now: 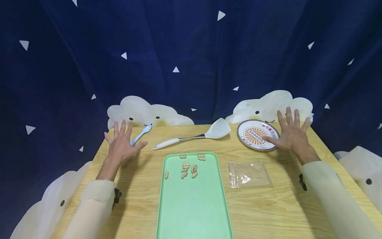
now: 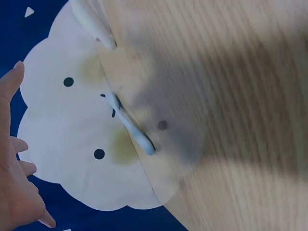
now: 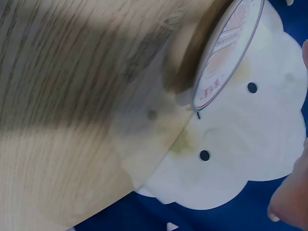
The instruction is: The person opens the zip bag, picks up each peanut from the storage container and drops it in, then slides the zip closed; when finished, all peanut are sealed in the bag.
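Note:
My left hand (image 1: 121, 146) is raised over the left side of the table with its fingers spread, and holds nothing. Beside its thumb lies a small light-blue spoon (image 1: 141, 135), seen also in the left wrist view as a pale spoon (image 2: 129, 123). Spread and empty too, my right hand (image 1: 290, 136) hovers at the right, its thumb overlapping the edge of a round plate (image 1: 255, 126) with an orange ray pattern. The right wrist view shows that plate (image 3: 226, 53) at a slant, with only part of the hand (image 3: 293, 192) at the edge.
A green tray (image 1: 194, 205) bears several peanuts (image 1: 184, 175) toward its far end. Behind it lies a spatula (image 1: 218, 128) with a white handle. Right of the tray is a clear plastic bag (image 1: 249, 175). A dark blue curtain (image 1: 191, 39) hangs behind the table (image 1: 286, 205).

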A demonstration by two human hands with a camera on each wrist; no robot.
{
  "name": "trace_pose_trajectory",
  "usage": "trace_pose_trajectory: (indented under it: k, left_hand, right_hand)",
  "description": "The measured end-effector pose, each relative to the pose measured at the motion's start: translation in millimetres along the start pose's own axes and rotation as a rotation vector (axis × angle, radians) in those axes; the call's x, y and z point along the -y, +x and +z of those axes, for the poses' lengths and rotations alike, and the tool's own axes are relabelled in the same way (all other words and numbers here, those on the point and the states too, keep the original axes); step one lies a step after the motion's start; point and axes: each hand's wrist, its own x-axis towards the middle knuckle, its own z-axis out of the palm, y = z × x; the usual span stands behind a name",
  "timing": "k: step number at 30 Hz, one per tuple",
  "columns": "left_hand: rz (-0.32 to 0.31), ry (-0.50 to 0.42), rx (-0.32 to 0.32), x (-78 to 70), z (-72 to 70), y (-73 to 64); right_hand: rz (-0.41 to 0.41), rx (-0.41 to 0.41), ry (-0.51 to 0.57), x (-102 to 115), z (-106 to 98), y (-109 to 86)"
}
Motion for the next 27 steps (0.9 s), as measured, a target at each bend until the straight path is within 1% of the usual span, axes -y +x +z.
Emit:
trace_pose_trajectory:
  k: [5,11,14,16,20,24,27]
  left_hand:
    - [0.012,-0.014,0.019,-5.9,4.1,-6.4]
    - [0.073,-0.019,-0.001,-15.4,7.8,-10.9]
    - [0.097,-0.032,0.000,-21.4,9.3,-12.5]
    - [0.104,-0.053,0.006,-26.6,10.0,-14.0]
    - [0.134,-0.092,0.014,-39.1,11.8,-16.4]
    - [0.184,-0.111,0.029,-54.7,13.7,-17.5]
    - [0.220,-0.120,0.046,-65.5,14.5,-17.3]
  right_hand:
    - [-0.048,0.006,0.074,16,-4,-7.5]
    - [-0.177,0.027,0.145,39,-7,-19.1]
    - [-0.224,0.039,0.173,48,-6,-26.8]
    - [-0.249,0.059,0.195,54,-4,-33.0]
    - [-0.293,0.139,0.241,67,1,-47.0]
    - [-0.330,0.215,0.282,79,10,-61.1]
    - [-0.351,0.246,0.308,87,19,-70.8]
